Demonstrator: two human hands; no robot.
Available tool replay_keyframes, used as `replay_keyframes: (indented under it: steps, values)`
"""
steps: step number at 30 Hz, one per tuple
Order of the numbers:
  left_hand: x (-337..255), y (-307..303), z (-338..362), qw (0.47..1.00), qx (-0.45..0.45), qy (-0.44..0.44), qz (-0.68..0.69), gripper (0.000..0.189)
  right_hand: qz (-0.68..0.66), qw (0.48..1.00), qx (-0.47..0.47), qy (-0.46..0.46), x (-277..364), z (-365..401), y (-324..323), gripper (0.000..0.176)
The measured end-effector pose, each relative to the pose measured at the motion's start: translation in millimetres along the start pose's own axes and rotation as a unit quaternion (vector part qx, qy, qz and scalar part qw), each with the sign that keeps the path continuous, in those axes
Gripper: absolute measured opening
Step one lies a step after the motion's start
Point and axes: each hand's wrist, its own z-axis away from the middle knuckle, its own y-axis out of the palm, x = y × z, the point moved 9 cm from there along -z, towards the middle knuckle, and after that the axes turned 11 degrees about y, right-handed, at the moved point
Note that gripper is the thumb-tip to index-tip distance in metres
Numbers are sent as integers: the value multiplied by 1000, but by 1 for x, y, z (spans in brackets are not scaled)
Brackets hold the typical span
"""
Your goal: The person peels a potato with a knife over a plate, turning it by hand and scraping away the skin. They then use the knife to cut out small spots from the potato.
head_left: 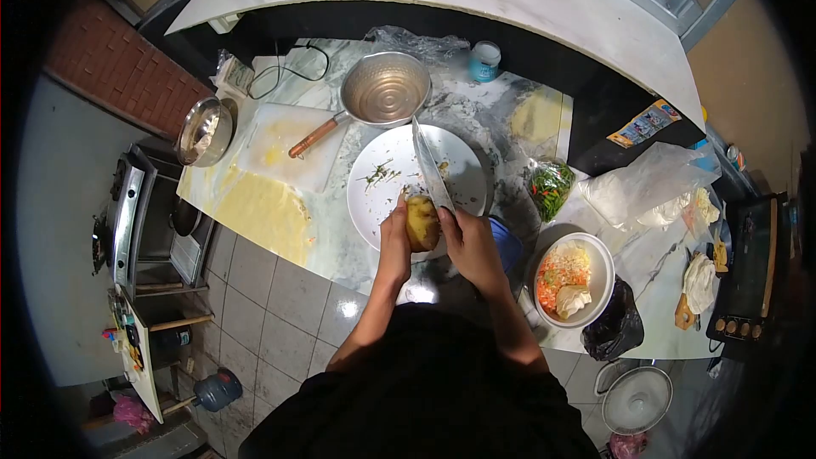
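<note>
My left hand (393, 242) is closed around a potato (422, 223) whose yellow flesh shows, with brown patches of skin on it. A knife (431, 168) with a long silver blade is gripped in my right hand (470, 245), the blade pointing away from me along the potato's right side. Both hands are over a large white plate (365, 211). Green stem bits (379, 173) and small peel scraps lie on the plate.
Beyond the plate sits a wooden-handled saucepan (385, 89), with a cutting board (280, 149) to its left. On the right are a bowl of chopped vegetables (610, 276), a bag of chillies (551, 187) and a black plastic bag (619, 323). A blue-lidded jar (484, 64) stands behind.
</note>
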Motion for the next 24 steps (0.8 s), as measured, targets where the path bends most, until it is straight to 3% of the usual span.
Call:
replay_keyframes:
  steps: [3, 8, 13, 15, 24]
  values:
    - [0, 6, 1, 1000, 6, -24, 18, 48, 37, 999, -18, -26, 0, 0, 4, 31]
    - [2, 8, 1, 999, 21, -40, 1, 49, 87, 996, -20, -14, 4, -2, -3, 30]
    - [-3, 7, -1, 1000, -7, 11, -12, 47, 103, 994, -3, -28, 16, 2, 1, 28]
    - [2, 2, -1, 1000, 3, 11, -15, 46, 115, 992, -36, -41, 15, 0, 0, 26]
    - [-1, 0, -5, 999, -1, 37, -24, 40, 173, 983, -21, -59, 25, 4, 4, 27]
